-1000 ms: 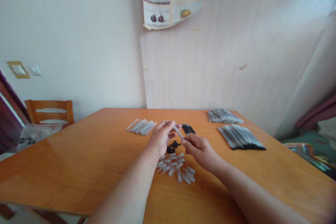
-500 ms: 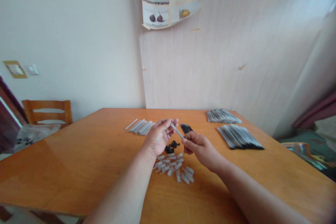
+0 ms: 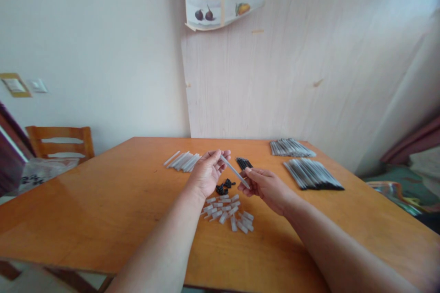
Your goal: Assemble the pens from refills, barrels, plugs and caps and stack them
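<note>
Pinching slim white tube point(image 3: 234, 171)'s upper end: left hand point(image 3: 205, 176) | right hand point(image 3: 268, 188): thumb lifted from its earlier grip, fingers loosely parted, tube's lower end now showing against them | tube: slanted between hands, above table point(image 3: 137, 201)

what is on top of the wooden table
On the table lie white tubes, small black pieces, small pale pieces, thin black sticks, and a near bundle and far bundle of grey sticks. Anything behind the left hand or right hand is covered.
</note>
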A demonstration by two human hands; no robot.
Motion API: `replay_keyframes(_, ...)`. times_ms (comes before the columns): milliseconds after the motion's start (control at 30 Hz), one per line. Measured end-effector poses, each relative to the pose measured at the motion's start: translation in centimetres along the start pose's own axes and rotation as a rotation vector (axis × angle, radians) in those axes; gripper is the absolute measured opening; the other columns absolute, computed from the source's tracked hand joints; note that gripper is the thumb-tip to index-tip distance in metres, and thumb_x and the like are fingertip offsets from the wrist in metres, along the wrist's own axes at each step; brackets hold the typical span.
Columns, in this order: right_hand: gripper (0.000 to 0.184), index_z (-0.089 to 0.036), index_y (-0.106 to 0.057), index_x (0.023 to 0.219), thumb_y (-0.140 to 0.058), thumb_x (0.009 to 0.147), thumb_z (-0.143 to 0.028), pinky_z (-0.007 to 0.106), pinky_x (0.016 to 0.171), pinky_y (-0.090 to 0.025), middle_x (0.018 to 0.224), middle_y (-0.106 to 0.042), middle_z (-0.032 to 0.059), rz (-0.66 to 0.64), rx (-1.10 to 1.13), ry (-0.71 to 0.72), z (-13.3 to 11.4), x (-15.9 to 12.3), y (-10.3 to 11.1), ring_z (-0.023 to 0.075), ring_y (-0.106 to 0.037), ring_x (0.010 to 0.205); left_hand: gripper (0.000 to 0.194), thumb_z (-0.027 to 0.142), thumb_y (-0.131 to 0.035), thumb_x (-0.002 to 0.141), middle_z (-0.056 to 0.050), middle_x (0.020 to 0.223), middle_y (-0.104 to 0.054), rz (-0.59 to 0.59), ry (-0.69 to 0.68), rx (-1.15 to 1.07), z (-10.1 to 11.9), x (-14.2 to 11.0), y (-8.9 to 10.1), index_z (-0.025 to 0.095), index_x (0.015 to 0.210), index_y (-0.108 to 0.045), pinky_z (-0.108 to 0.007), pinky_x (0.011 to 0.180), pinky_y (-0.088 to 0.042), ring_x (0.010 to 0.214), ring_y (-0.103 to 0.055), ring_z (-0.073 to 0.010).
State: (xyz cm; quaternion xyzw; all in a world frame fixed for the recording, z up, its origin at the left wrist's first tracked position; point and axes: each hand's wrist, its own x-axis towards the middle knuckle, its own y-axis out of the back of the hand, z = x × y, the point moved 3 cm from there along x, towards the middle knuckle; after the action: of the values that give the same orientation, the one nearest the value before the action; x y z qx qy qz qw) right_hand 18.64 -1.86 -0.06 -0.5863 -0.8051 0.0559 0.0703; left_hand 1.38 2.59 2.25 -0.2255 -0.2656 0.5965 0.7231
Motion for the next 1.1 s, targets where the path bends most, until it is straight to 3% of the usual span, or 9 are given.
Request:
replay_keyframes(100, 0.040, -0.014, -0.063, 0.091, -0.058, 0.085, -0.054, 0.028, 0.062, -0.043, 0.076, -0.067, 0.0078, 0.089, -0.058, -0.012, 0.0, 0.1, 0.6, 0.0140, -0.058, 0.063, 0.020, 0.024, -0.076, 0.072, -0.007, 0.095, -0.074, 0.042, -0.033, 0.015, 0.0, 0.3, 0.3, 0.017, 0.082, -0.061, -0.025, 0.073, -0.045, 0.091, -0.068, -0.0164)
replay_keyframes(433, 0.034, -0.017, -0.057, 0.079, -0.064, 0.081, -0.050, 0.026, 0.060, -0.036, 0.067, -0.057, -0.0015, 0.022, -0.352, 0.135, 0.4, 0.2, -0.4, 0.0099, -0.046, 0.060, 0.020, 0.024, -0.076, 0.072, -0.008, 0.092, -0.073, 0.029, -0.084, 0.058, -0.4, 0.2, 0.3, 0.016, 0.078, -0.058, -0.026, 0.074, -0.044, 0.085, -0.067, -0.0152)
replay_keyframes(867, 0.033, -0.015, -0.062, 0.079, -0.065, 0.082, -0.047, 0.026, 0.060, -0.038, 0.069, -0.064, 0.0038, -0.140, -0.087, 0.013, 0.0, -0.4, -0.3, 0.0106, -0.051, 0.058, 0.015, 0.022, -0.075, 0.072, -0.007, 0.099, -0.073, -0.074, -0.031, -0.035, 0.2, -0.3, -0.6, 0.017, 0.080, -0.062, -0.028, 0.079, -0.044, 0.096, -0.067, -0.0182)
replay_keyframes(1100, 0.034, -0.014, -0.064, 0.080, -0.068, 0.080, -0.048, 0.025, 0.059, -0.037, 0.068, -0.064, 0.0035, -0.102, -0.057, 0.007, 0.1, -0.1, -0.1, 0.0101, -0.051, 0.058, 0.028, 0.040, -0.072, 0.076, -0.010, 0.096, -0.073, -0.076, 0.021, 0.003, 0.0, -0.4, -0.7, 0.016, 0.089, -0.065, -0.029, 0.080, -0.045, 0.094, -0.067, -0.0196)
